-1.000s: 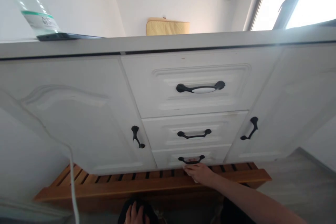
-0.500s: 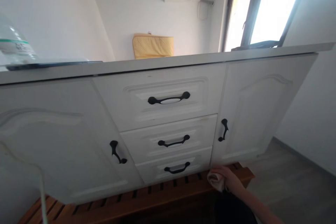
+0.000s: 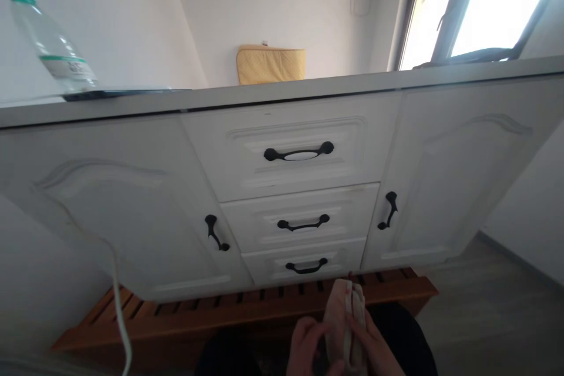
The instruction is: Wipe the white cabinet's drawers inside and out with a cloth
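A soft pale pink cloth pouch [image 3: 337, 311] with white edging and a dark reddish line along its opening side stands upright between my hands, low in the head view. My right hand [image 3: 374, 343] closes on its right side, fingers along the white edging. On the other side my left hand [image 3: 304, 341] curls against the pouch, its fingertips touching the cloth. The lower parts of both hands are cut off by the frame's bottom edge. Just beyond the pouch lies a slatted brown wooden bench [image 3: 185, 323].
A white cabinet [image 3: 308, 188] with black handles, its doors and drawers closed, rises behind the bench. On its top are a green-capped plastic bottle [image 3: 61, 50] and a flat dark object [image 3: 127, 93]. A pale cable [image 3: 118, 299] hangs at the left. My dark-clothed knees [image 3: 403, 329] are below.
The right hand has brought the pouch from the bench's right end toward me. My left hand has come into view at it. The whole view has shifted slightly.
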Motion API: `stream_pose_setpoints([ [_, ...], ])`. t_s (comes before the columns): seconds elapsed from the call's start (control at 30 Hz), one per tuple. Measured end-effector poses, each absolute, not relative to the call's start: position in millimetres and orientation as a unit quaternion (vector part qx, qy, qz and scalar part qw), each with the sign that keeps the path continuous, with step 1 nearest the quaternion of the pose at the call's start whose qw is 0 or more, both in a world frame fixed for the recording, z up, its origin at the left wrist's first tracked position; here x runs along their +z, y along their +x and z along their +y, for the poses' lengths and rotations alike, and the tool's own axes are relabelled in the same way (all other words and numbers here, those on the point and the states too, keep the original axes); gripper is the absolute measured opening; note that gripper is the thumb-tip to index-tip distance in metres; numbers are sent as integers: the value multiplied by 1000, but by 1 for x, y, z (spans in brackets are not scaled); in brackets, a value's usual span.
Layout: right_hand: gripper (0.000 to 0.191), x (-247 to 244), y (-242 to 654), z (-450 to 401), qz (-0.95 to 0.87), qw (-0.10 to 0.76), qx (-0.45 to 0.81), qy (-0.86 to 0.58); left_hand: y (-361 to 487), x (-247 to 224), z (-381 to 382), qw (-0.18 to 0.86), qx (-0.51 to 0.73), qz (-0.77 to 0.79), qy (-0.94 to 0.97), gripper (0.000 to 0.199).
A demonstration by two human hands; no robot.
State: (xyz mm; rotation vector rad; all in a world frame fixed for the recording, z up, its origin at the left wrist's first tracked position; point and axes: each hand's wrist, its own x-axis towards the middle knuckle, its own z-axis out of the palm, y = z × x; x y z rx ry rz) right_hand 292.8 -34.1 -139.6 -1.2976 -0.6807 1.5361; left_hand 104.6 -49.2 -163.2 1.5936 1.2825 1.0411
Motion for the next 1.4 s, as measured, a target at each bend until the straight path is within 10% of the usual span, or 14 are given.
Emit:
stream_pose_setpoints([
  [0.13,82,-120,266,-27,-286,488,703,-431,104,-135,-41,453,450,478,603,76],
  [0.9,74,-153,250,-44,-341,447,684,-466,57,-103,-23,388,356,592,610,30],
  [1.2,90,-130,242,-37,-417,404,617,-532,87,-128,-44,355,315,604,641,55],
  [1.4,76,-116,258,-35,-390,425,688,-440,78,-108,-33,515,340,523,588,71],
])
